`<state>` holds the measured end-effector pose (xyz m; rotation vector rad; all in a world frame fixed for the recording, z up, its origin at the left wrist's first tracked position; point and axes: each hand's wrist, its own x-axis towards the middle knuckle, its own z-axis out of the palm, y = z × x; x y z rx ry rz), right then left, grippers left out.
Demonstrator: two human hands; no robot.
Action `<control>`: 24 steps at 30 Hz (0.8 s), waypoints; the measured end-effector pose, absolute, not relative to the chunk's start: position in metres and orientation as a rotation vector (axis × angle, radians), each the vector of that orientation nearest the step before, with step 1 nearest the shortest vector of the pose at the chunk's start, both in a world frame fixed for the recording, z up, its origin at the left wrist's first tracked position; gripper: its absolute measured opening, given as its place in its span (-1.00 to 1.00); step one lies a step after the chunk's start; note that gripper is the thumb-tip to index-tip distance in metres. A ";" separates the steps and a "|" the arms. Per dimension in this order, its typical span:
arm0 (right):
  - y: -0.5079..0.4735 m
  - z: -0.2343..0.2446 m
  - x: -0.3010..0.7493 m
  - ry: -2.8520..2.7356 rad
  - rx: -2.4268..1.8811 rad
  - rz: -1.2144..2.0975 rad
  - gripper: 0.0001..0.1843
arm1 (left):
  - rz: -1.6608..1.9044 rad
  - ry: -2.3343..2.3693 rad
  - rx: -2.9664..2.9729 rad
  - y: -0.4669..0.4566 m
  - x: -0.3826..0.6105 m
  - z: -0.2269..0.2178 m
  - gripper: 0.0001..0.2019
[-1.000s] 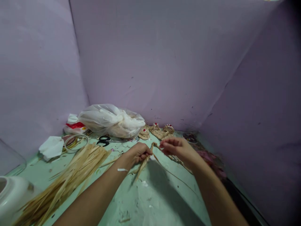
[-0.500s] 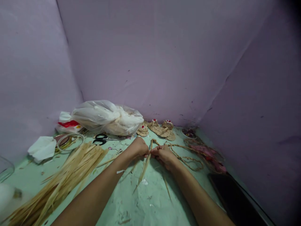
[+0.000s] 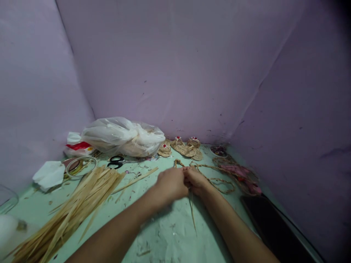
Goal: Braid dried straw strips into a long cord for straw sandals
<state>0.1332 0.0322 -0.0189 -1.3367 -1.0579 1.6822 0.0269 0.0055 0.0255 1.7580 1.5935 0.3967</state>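
Note:
My left hand [image 3: 173,185] and my right hand [image 3: 195,180] meet over the green surface, fingers closed and pressed together. A braided straw cord [image 3: 178,162] rises just beyond the fingertips, pinched between both hands. Its long braided length [image 3: 211,169] curls away to the right behind my right hand. Under the hands a thin loose straw end [image 3: 193,213] hangs toward me. The back of my left hand hides its fingertips and most of the grip. A single straw strip [image 3: 137,180] lies left of my left hand.
A bundle of dry straw [image 3: 74,212] lies at the left. Black-handled scissors [image 3: 116,162], ring-shaped rolls [image 3: 82,167], a knotted plastic bag [image 3: 123,137] and small woven slippers [image 3: 183,147] stand behind. At right are pink material [image 3: 241,175] and a flat black object [image 3: 263,219].
My left hand has moved right and turned over across the fingers of my right hand. The pale straw ends that hung between the hands are now hidden. The view has shifted slightly.

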 end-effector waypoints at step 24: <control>0.016 0.003 0.125 -2.105 -2.019 0.233 -0.79 | 0.400 1.669 1.863 0.053 0.016 -0.019 -0.80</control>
